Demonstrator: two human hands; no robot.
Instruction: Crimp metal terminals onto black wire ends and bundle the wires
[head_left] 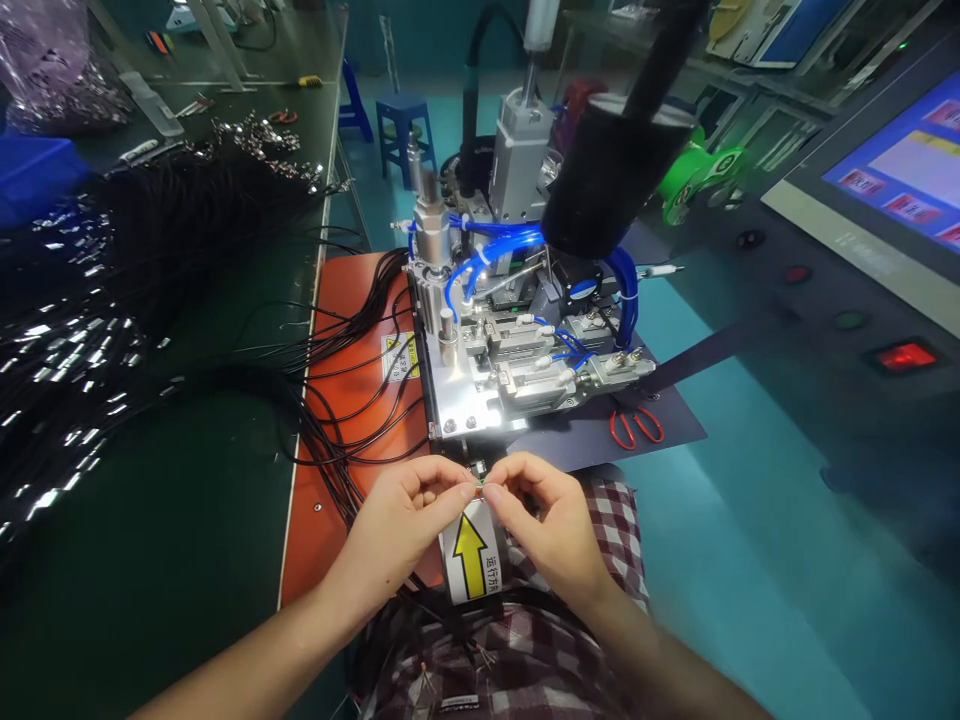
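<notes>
In the middle of the head view, my left hand (401, 520) and my right hand (551, 525) meet fingertip to fingertip. Each pinches with thumb and forefinger on thin coloured wires (479, 489), small specks of red and green between the tips. Most of the wires' length is hidden by the fingers. Just below them is a white label with a yellow arrow (471, 560). Beyond the fingertips stands a metal machine (517, 370) with blue air tubes. Black cables (330, 440) run past my left hand, and several stripped cable ends (484, 657) lie over my lap.
An orange board (307, 555) lies under the cables on the left. Cables with shiny ends cover the dark green table (217, 520). Red-handled scissors (636, 428) rest right of the machine. A control panel with a screen (900, 170) stands far right; a black cylinder (611, 175) hangs above.
</notes>
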